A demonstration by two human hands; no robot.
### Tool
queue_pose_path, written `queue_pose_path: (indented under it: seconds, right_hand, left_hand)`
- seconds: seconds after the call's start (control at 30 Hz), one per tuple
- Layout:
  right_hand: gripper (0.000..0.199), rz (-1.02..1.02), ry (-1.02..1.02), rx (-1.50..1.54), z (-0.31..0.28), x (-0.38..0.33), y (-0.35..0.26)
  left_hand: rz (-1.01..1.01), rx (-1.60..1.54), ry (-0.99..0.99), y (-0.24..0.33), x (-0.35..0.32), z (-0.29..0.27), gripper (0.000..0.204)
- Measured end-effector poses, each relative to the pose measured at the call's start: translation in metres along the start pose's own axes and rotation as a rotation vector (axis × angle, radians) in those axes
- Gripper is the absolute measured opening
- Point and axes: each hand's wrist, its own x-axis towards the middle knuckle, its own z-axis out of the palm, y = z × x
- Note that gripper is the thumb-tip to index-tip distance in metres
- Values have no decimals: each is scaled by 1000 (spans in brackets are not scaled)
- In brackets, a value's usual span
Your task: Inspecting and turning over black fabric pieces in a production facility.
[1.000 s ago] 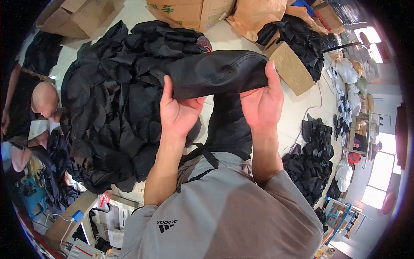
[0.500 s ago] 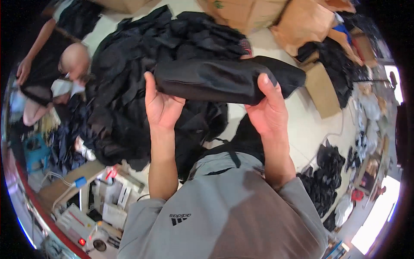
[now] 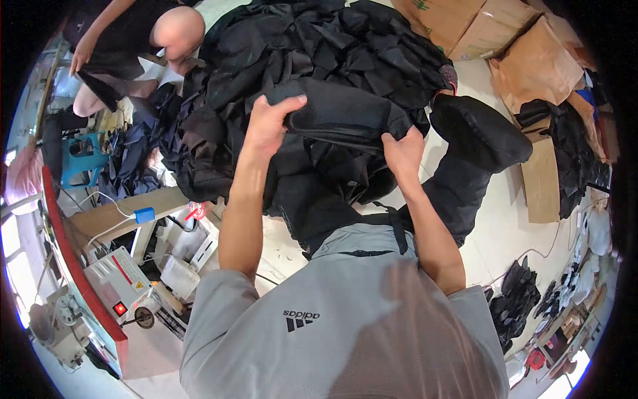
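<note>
A folded, tube-like piece of black cloth [image 3: 345,114] is stretched between my two hands, in front of a big heap of black cloth. My left hand [image 3: 269,125] is closed on its left end, the thumb lying along the top. At the right end, my right hand [image 3: 404,149] pinches the lower edge with thumb and fingers. A fold sags along the lower side of the piece. The heap [image 3: 292,56] of loose black pieces spreads behind and below it, partly hidden by my arms.
A person's hand [image 3: 83,53] at the upper left holds black cloth. Below stand a blue-green stool [image 3: 83,159] and a red-edged table [image 3: 83,256] with machine parts. Cardboard boxes [image 3: 492,30] and brown paper [image 3: 538,66] fill the upper right. More black cloth [image 3: 515,302] lies lower right.
My hands have turned from palms up beneath the cloth to gripping its ends with thumbs on top. The cloth looks flatter and more stretched. The view has shifted, showing my bent right knee.
</note>
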Motion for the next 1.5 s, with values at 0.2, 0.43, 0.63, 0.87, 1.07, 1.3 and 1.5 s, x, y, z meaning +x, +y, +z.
queue_pose_path:
  seconds: [0.2, 0.43, 0.63, 0.87, 1.07, 1.3, 1.5]
  right_hand:
    - [37, -43, -20, -363, 0, 0, 8]
    - [60, 224, -806, -820, -20, 8, 16]
    - [53, -555, -112, -395, -20, -23, -44]
    - [67, -214, -533, 472, 4, -26, -70]
    - [19, 303, -685, 873, -6, -12, -71]
    - [39, 716, -664, 1691, -50, 7, -104]
    - [41, 605, -539, 1726, -67, 2, -110]
  left_hand:
    - [-20, 1844, 345, 1, 16, -11, 39]
    - [189, 813, 25, 5, 19, 12, 42]
    - [611, 1315, -66, -17, -8, 78, 52]
    - [511, 1336, -425, -2, -44, 142, 73]
    - [1210, 1644, -380, -29, -105, 163, 43]
    - [-517, 224, -503, -100, -112, 103, 43]
    - [-238, -900, -26, -99, -15, 92, 65]
